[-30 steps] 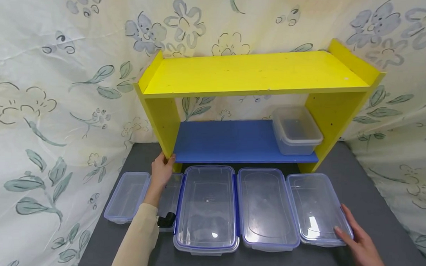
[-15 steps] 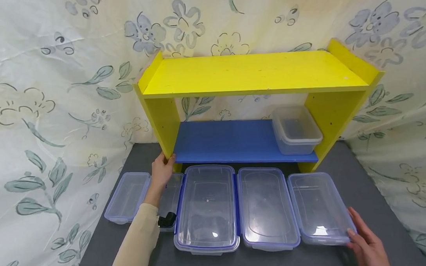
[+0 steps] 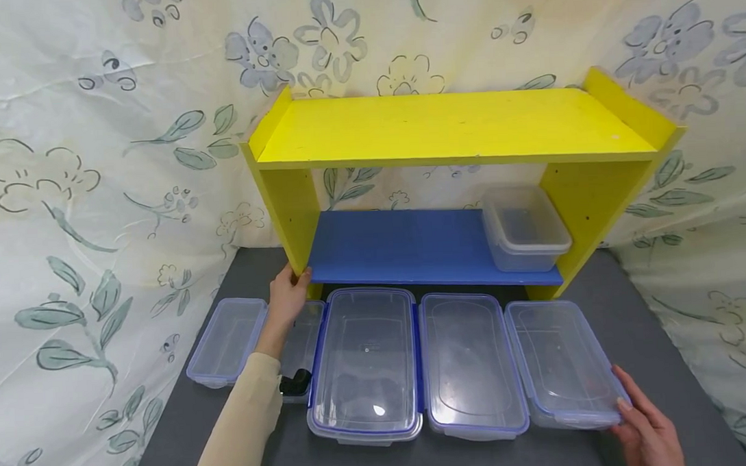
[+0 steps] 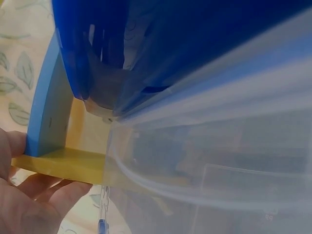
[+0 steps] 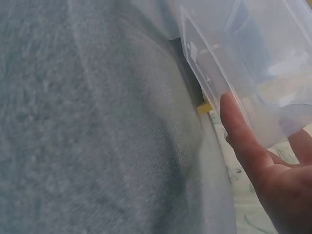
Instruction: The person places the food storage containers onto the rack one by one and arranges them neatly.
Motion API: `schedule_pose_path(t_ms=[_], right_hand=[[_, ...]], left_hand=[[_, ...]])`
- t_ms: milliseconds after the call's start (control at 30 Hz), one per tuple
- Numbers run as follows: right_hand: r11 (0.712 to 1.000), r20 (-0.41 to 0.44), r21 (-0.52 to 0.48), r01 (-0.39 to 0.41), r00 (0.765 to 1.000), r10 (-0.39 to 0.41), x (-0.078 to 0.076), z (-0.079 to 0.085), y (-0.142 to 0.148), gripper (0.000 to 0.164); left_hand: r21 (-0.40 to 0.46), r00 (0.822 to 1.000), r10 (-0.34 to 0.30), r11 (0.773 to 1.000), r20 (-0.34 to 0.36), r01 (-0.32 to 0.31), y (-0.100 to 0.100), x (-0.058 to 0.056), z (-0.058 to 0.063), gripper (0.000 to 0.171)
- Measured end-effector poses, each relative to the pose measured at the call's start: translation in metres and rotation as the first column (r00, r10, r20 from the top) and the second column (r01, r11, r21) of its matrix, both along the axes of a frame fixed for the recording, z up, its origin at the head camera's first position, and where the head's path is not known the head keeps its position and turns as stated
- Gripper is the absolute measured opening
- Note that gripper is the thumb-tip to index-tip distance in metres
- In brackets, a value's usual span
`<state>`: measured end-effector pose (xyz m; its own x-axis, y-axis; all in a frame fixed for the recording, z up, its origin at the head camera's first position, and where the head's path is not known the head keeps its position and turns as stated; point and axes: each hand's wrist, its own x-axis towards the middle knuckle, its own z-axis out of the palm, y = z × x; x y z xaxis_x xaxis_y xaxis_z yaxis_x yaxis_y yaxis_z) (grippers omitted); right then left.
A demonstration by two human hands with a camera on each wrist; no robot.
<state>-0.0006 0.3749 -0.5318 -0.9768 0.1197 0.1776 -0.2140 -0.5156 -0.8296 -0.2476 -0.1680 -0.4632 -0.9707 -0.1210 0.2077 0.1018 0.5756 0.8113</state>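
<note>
Held the shelf's left upright (image 3: 287, 212) with the left hand (image 3: 285, 296) — and pinched the rightmost container (image 3: 559, 357), beside another box (image 3: 473, 360), by its near-right corner with the right hand (image 3: 648, 422) — apparently at the grasping step, likely calling next for a steady hold.

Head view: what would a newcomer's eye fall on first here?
The bright yellow shelf likely comes first, mid-picture before the flowered cloth. Next comes the row of clear boxes in front of it on the dark table. The left hand grips the shelf's left side; the right hand holds the near right corner of the row's rightmost box.
</note>
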Motion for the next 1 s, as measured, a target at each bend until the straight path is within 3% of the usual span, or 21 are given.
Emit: schedule_pose_path(t_ms=[233,400,600,667,867,1000], right_hand=[[0.988,0.012,-0.140,-0.060,0.998,0.062,0.002,0.006,0.002,0.051],[0.945,-0.073,-0.284,-0.161,0.987,0.146,0.001,0.011,0.001,0.053],[0.903,-0.109,-0.375,-0.207,0.978,0.179,-0.001,0.018,-0.001,0.053],[0.892,-0.144,-0.391,-0.226,0.973,0.183,-0.003,0.020,-0.005,0.054],[0.901,-0.195,-0.360,-0.241,0.964,0.180,-0.006,0.031,-0.019,0.054],[0.877,-0.254,-0.381,-0.291,0.946,0.204,-0.009,0.036,-0.027,0.054]], left_hand=[[0.000,1.000,-0.005,1.000,0.005,0.005,0.003,-0.001,0.002,0.024],[0.003,1.000,-0.005,1.000,0.010,0.005,0.004,-0.001,0.001,0.023],[-0.005,1.000,0.005,1.000,0.002,-0.005,0.003,-0.001,0.000,0.024],[-0.007,1.000,0.007,1.000,-0.001,-0.007,0.002,-0.001,0.000,0.024],[-0.008,1.000,0.008,1.000,-0.024,-0.008,0.001,0.000,0.000,0.023],[-0.012,0.999,0.007,1.000,-0.035,-0.007,-0.001,-0.001,0.000,0.022]])
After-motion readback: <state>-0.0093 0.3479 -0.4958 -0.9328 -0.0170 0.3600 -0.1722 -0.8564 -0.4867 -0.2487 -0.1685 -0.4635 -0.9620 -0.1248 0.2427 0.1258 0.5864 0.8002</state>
